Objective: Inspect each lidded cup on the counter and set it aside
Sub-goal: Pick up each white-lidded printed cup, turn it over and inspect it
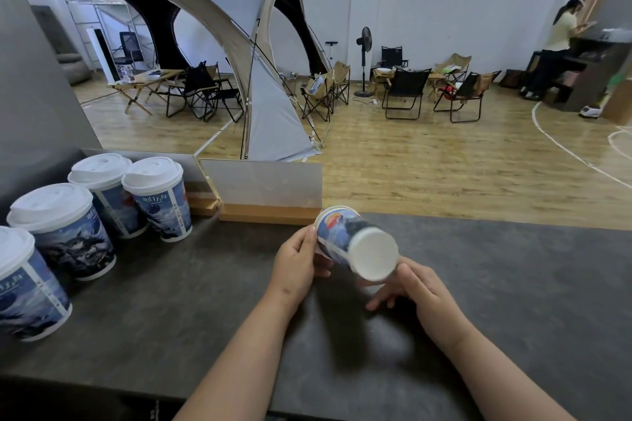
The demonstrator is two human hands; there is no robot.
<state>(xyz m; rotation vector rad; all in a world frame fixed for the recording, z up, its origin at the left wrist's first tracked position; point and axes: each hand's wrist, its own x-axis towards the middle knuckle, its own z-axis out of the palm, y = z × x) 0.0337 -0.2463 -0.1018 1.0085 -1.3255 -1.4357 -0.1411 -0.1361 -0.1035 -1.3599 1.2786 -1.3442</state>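
Observation:
A lidded paper cup point(337, 236) with a blue printed wall is tipped on its side above the dark counter point(513, 284). Its white base faces me and its lid end points away. My left hand point(295, 265) grips the cup's wall near the lid end, fingers curled round it. Just below the base lies my right hand point(415, 290), with its thumb against the base rim and its fingers relaxed underneath. Several more lidded cups point(65, 232) of the same print stand upright at the counter's left side.
A low panel on a wooden ledge point(266, 195) runs along the counter's back edge behind the held cup. Beyond it are a wooden floor, a tent, folding chairs and a person point(554, 44) standing far right. Bare counter stretches to the right of my hands.

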